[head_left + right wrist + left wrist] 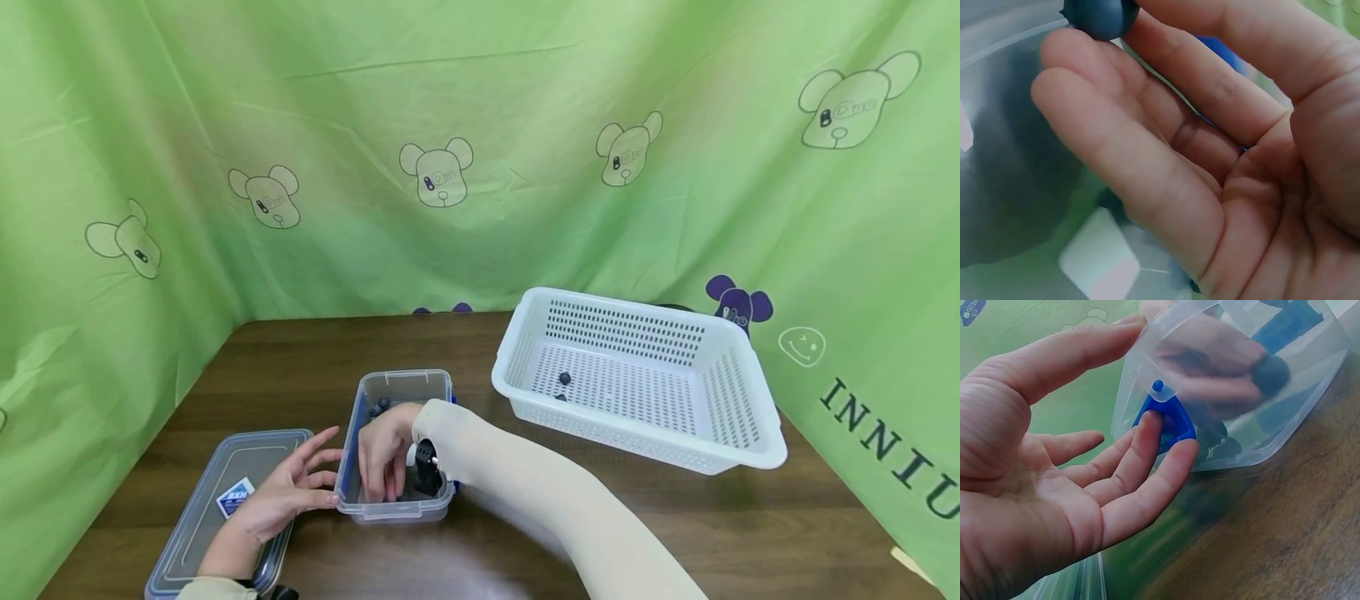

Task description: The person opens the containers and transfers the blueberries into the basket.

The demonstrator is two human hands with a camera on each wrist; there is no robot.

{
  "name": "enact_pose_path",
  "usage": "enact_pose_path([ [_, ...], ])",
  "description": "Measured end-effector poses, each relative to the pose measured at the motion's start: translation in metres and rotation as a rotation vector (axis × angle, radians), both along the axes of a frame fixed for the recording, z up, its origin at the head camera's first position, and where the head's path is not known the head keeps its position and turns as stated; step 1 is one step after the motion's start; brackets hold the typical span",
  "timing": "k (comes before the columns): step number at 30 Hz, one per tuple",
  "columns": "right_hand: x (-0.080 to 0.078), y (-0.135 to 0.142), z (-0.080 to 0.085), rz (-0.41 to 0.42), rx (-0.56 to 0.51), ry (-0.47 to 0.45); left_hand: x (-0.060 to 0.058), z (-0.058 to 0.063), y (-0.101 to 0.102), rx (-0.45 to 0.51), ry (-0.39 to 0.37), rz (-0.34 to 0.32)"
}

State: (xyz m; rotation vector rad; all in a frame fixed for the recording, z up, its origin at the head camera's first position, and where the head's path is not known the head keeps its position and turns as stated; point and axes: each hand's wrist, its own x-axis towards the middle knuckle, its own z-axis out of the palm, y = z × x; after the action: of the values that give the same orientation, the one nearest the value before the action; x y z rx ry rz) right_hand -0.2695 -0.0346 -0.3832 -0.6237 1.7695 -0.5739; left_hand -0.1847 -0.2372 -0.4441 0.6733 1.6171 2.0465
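Note:
A clear plastic box [408, 512] with blue side latches stands on the table, with several blueberries [384, 403] inside. My right hand [386, 450] reaches down into it. In the right wrist view, that hand pinches a blueberry [1102, 19] between thumb and fingertips. At the box's left side is my left hand [288, 492], its fingers extended and touching the wall. The left wrist view shows its fingertips against a blue latch [1179, 422] and the thumb by the rim.
To the right stands a white perforated basket [637, 442] holding a couple of blueberries [565, 378]. A transparent lid [197, 521] with a blue-and-white label lies at left, partly beneath the left forearm. A green printed curtain [360, 250] hangs behind the wooden table [300, 358].

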Motion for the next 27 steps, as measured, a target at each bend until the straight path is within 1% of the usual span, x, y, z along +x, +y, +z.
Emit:
enact_pose_path([
  [4,-0.008,0.006,0.011,-0.038,-0.045,-0.018,0.000,0.000,0.001,-0.010,-0.004,0.011],
  [11,-0.022,0.020,0.023,-0.058,-0.131,-0.020,0.001,-0.001,0.001,-0.017,-0.012,0.028],
  [19,-0.038,0.043,0.038,-0.141,-0.201,-0.006,0.000,-0.003,0.003,-0.037,0.075,0.065],
  [22,-0.044,0.054,0.047,-0.176,-0.225,0.006,0.000,-0.004,0.003,-0.034,0.085,0.066],
  [27,-0.053,0.076,0.068,-0.230,-0.286,0.036,0.001,-0.004,0.004,-0.026,0.080,0.068],
])
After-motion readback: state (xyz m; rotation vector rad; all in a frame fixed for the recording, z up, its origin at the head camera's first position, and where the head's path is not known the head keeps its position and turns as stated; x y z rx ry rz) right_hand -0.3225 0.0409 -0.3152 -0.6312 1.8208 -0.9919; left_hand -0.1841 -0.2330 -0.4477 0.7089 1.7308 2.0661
